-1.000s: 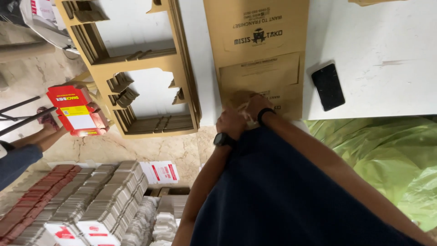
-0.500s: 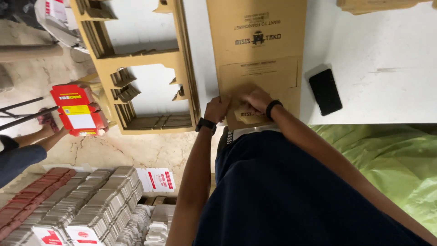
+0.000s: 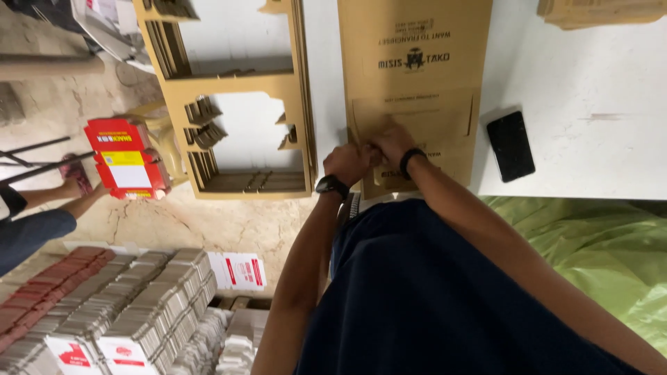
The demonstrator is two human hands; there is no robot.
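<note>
On the white table [image 3: 597,132], both hands [image 3: 372,156] press flat brown cardboard [image 3: 417,76].

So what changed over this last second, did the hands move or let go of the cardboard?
Both hands slid slightly up the flat brown cardboard sheet: the left hand and right hand now press nearer its middle crease rather than its near edge. Neither let go. The black phone, the cut-out cardboard stack and the co-worker's red box stayed put.
</note>
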